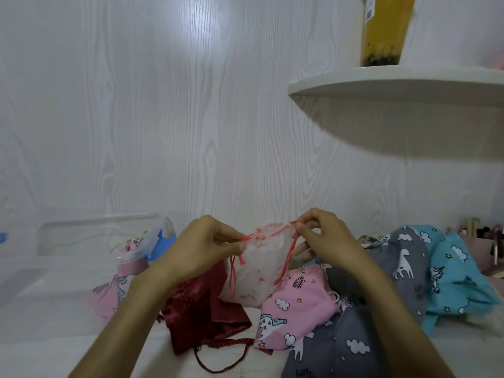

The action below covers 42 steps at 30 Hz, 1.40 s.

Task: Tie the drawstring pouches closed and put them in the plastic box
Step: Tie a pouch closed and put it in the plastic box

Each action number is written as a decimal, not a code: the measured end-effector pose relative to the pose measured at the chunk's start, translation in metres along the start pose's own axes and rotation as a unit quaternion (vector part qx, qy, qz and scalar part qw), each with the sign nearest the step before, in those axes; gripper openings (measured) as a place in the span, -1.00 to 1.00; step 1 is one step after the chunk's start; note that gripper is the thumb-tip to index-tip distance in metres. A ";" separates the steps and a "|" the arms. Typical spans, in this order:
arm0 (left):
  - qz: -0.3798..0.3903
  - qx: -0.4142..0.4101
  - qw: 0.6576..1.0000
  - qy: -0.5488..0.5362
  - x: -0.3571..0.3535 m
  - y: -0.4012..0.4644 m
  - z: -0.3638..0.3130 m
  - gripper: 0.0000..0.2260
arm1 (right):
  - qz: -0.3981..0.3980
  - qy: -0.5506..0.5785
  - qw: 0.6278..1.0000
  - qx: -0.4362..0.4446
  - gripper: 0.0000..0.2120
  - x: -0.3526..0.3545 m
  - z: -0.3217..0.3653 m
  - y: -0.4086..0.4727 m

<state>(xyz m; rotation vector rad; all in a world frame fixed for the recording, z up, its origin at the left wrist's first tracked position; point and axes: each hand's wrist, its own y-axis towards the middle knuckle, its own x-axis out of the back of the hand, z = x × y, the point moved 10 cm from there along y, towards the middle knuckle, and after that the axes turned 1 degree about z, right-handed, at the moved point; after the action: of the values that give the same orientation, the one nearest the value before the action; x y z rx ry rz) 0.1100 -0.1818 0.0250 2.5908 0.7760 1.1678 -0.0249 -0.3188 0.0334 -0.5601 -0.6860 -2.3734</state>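
A sheer white pouch (256, 271) with red drawstrings hangs between my hands above the table. My left hand (201, 246) pinches the red cord at the pouch's left top corner. My right hand (321, 238) pinches the cord at the right top corner, and a red loop dangles below it. A clear plastic box (90, 236) with blue clips stands at the back left. One pink unicorn pouch (120, 279) leans against the box's front.
A dark red satin pouch (204, 317) with a braided cord lies under my left wrist. Pink (297, 304), grey (395, 266) and turquoise (458, 274) unicorn pouches are heaped to the right. A white corner shelf (395, 85) carrying a yellow drink cup (384, 31) juts out above right.
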 end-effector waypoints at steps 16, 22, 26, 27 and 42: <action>-0.230 0.012 0.951 0.206 0.055 -0.009 0.000 -0.85 | -0.035 -0.055 0.998 -0.014 -0.82 0.019 -0.013 0.010; -0.282 0.062 0.924 0.252 0.063 -0.018 0.016 -0.81 | -0.043 -0.110 0.992 -0.041 -0.81 0.008 -0.024 0.011; -0.227 0.062 0.928 0.290 0.048 -0.013 0.016 -0.83 | -0.005 -0.128 0.991 -0.025 -0.86 0.004 -0.013 0.008; -0.214 0.051 0.931 0.291 0.043 -0.012 0.013 -0.80 | 0.004 -0.129 0.991 -0.021 -0.85 0.005 -0.009 0.006; -0.123 0.061 0.972 0.192 0.006 -0.002 0.003 -0.74 | -0.004 -0.178 0.983 0.047 -0.56 -0.027 0.021 -0.003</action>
<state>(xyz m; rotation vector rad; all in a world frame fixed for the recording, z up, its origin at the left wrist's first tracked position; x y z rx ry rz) 0.1148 -0.1766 0.0264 2.2942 1.2425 1.6026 -0.0026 -0.2925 0.0341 -0.9534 -0.9515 -2.2535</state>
